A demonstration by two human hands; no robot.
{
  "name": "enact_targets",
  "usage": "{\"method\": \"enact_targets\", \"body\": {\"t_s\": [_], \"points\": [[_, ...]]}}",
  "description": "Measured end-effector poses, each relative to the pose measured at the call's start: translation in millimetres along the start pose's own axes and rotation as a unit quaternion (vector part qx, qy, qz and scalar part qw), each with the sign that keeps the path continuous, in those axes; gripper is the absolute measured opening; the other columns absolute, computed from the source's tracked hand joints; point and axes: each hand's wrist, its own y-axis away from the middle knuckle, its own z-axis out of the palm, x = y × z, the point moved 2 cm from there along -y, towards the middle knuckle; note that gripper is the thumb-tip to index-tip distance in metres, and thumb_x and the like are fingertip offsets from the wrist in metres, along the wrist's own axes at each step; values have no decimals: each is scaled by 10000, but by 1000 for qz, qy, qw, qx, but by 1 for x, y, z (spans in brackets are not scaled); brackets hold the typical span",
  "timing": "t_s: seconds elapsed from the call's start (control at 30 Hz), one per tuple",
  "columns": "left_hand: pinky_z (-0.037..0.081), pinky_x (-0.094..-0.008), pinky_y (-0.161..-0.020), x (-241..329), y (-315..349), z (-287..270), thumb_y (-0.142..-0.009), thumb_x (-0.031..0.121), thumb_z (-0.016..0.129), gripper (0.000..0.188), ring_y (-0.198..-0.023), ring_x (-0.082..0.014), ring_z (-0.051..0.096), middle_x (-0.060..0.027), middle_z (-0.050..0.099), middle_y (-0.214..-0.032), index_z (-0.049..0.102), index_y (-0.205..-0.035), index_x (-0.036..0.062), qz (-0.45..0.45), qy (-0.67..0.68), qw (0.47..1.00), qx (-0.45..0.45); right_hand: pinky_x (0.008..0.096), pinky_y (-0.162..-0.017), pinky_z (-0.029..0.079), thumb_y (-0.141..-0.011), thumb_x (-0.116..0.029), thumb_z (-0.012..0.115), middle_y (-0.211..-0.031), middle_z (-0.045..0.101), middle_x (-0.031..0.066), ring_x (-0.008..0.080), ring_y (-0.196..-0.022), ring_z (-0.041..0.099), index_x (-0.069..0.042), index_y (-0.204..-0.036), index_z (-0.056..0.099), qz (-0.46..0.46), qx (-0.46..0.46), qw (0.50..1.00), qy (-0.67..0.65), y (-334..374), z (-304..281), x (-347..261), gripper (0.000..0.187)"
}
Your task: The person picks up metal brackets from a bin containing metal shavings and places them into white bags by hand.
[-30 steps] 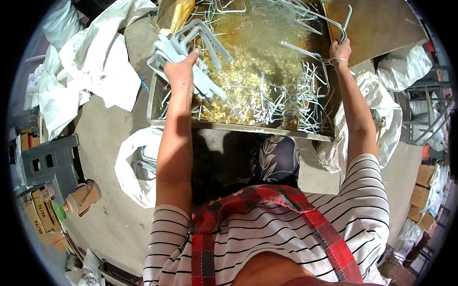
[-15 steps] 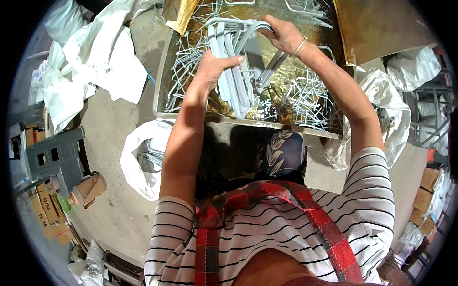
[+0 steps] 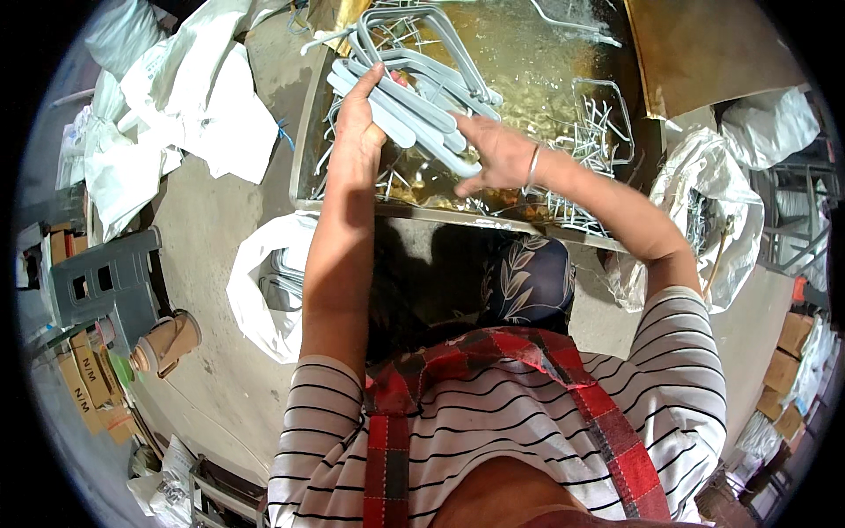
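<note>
A bundle of grey bent metal bars (image 3: 400, 110), U-shaped with rounded ends, is held over a shallow metal tray (image 3: 422, 214). My left hand (image 3: 359, 114) is closed around the bundle's left side, its thumb lying on top. At the bundle's lower right ends is my right hand (image 3: 503, 154), fingers and thumb spread apart; whether its fingertips touch the bars I cannot tell. Thin bent metal pieces (image 3: 585, 132) lie heaped in the tray's right part, in yellowish, glinting liquid.
An open white sack (image 3: 251, 308) with grey bars inside stands left of my legs. Another sack (image 3: 673, 189) with metal pieces is at the right. A brown sheet (image 3: 722, 44) rises by the tray's right side. A grey plastic stool (image 3: 110, 282) stands far left.
The bundle has tilted and shifted left, its ends now pointing lower right. My right hand has left the bundle's upper end and come down to its lower ends, fingers spread.
</note>
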Motion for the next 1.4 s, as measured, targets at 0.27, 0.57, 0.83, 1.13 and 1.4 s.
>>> {"method": "enact_targets", "body": {"t_s": [0.27,0.57,0.83,1.13,1.4], "points": [[447,-416,-770,-2,-13,-23,-760,136,631,196,-795,-251,559,-99,591,-845,547,-904,33,44,61,992,98,295,-723,479,-744,-122,590,-937,613,179,217,-851,610,-59,-1122,509,132,308,924,-184,63,25,109,392],[485,-310,-624,-12,1,11,-682,23,694,234,-681,-182,593,-108,610,-799,585,-870,-64,178,-324,928,43,310,-463,439,-710,-101,505,-601,579,102,159,-496,542,13,-847,597,266,346,873,-218,120,-39,185,201],[452,-247,-674,-41,28,42,-656,49,714,319,-727,-129,559,-63,613,-834,595,-941,-28,131,-367,915,-105,358,-583,424,-722,-152,494,-661,561,156,269,-599,539,-3,-887,557,14,146,983,-109,28,-65,74,231],[446,-249,-711,-52,21,37,-627,69,734,360,-758,-141,561,-74,614,-855,593,-945,-25,91,-449,880,-129,392,-729,444,-729,-291,501,-837,589,175,316,-803,570,-67,-979,543,20,165,986,7,17,-65,46,339],[459,-271,-707,-40,17,33,-600,159,762,399,-746,-150,578,-90,633,-834,608,-924,-15,136,-552,816,-104,396,-897,377,-648,-592,595,-1173,441,144,290,-1116,420,-149,-1209,452,116,226,896,364,38,-105,109,729]]}}
